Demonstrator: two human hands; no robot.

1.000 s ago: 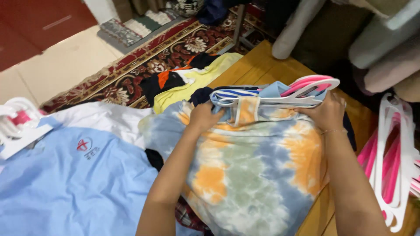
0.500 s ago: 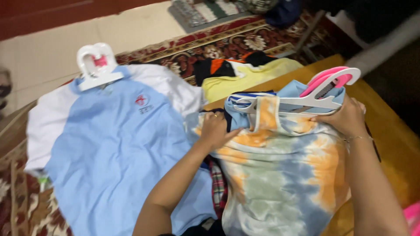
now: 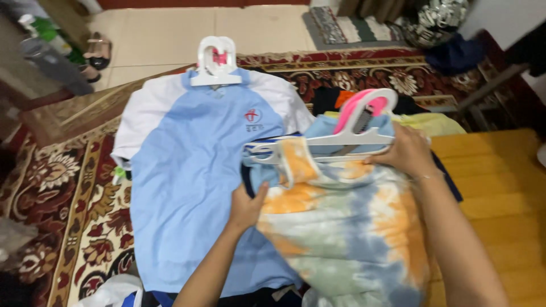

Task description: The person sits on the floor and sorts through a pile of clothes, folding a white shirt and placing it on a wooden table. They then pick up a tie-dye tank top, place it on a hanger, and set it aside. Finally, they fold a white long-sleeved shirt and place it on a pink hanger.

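A tie-dye shirt (image 3: 347, 227) in orange, blue and grey hangs on a white and pink hanger (image 3: 352, 133). My left hand (image 3: 248, 206) grips the shirt's left edge near the shoulder. My right hand (image 3: 405, 152) holds the hanger bar and the shirt's right shoulder. Under and left of it lies a light blue and white polo shirt (image 3: 187, 165) on a white hanger (image 3: 215, 59), spread flat over the carpet.
A red patterned carpet (image 3: 62, 193) covers the floor at left and behind. A yellow wooden surface (image 3: 500, 187) lies at right. Dark and yellow clothes (image 3: 432, 122) are piled behind the hanger. Sandals (image 3: 94, 57) sit on the tiles at far left.
Both hands have carried the tie-dye shirt on its hanger leftward, so it now overlaps the blue polo shirt. The view has swung left and down.
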